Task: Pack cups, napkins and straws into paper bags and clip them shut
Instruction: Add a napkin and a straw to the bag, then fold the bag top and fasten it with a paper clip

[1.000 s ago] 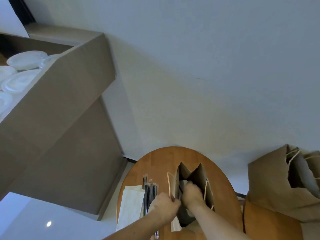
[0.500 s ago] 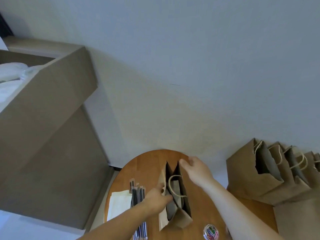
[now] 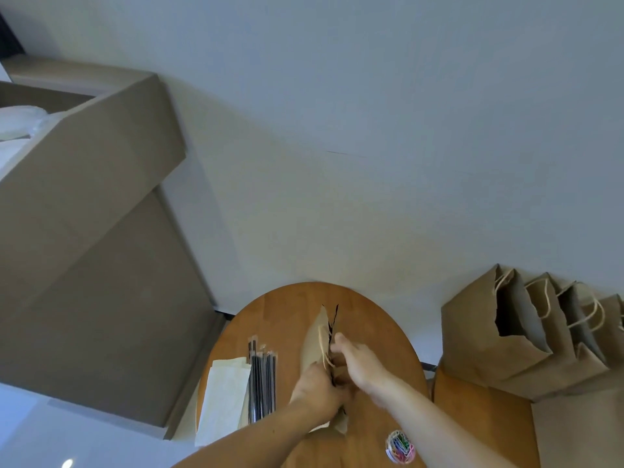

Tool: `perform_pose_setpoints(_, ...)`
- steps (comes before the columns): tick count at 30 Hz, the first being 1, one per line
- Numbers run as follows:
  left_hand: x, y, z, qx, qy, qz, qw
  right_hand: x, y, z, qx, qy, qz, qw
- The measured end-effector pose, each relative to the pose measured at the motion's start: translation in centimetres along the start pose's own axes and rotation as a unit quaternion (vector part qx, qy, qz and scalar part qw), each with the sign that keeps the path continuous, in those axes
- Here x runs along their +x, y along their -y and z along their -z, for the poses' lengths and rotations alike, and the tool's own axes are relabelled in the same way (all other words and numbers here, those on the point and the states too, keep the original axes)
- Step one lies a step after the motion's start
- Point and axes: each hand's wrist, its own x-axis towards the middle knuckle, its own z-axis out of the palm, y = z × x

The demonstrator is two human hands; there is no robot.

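Between left hand (image 3: pixel 315 388) and right hand (image 3: pixel 359 363), the paper bag (image 3: pixel 314 344) stands pinched by both.

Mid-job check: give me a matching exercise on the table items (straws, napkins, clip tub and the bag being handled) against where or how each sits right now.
Things:
1. straws
2. napkins
3. clip tub
4. held bag

Places or states:
A. alone at the near right of the table
B. leftmost, at the table's left edge
C. pinched nearly shut by the left hand and right hand
D. lying between the napkins and the bag

Pairs: 1-D, 2-B, 3-A, 4-C
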Motion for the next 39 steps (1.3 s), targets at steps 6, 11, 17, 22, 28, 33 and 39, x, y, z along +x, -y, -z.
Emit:
perform_pose_setpoints(6,0.5,-0.4,0.4,0.117,-0.067,0.009,0.991,0.4,-1.6,2.7,-0.149,-0.013,0.115,0.982)
perform_pose_setpoints(11,1.5,-1.3,1.9,0.226,-0.043,-0.010,0.973,1.3,-2.7,5.6,-0.395,-0.156,0.324,0.845)
perform_pose_setpoints(17,2.3,-2.6,3.7,0.301,0.012,-0.058,0.952,2.2,-3.1,7.0,-0.546,-0.148,0.319,0.760)
perform_pose_setpoints(22,2.3,-3.0,3.5,0.312,-0.063,-0.061,0.946,2.9,-4.1,7.6,-0.511,-0.154,0.309,0.787)
perform_pose_setpoints(28,2.6,-2.0,2.3,0.327,-0.123,-0.036,0.936,3.0,-5.2,8.8,-0.392,-0.145,0.341,0.842)
perform_pose_setpoints(33,3.0,-1.6,2.0,0.314,-0.144,-0.041,0.938,2.2,-10.7,10.4,-0.171,-0.278,0.261,0.908)
perform_pose_setpoints(39,3.2,-1.1,1.9,0.281,-0.158,-0.051,0.945,4.0,-19.7,7.9,-0.373,-0.075,0.035,0.924)
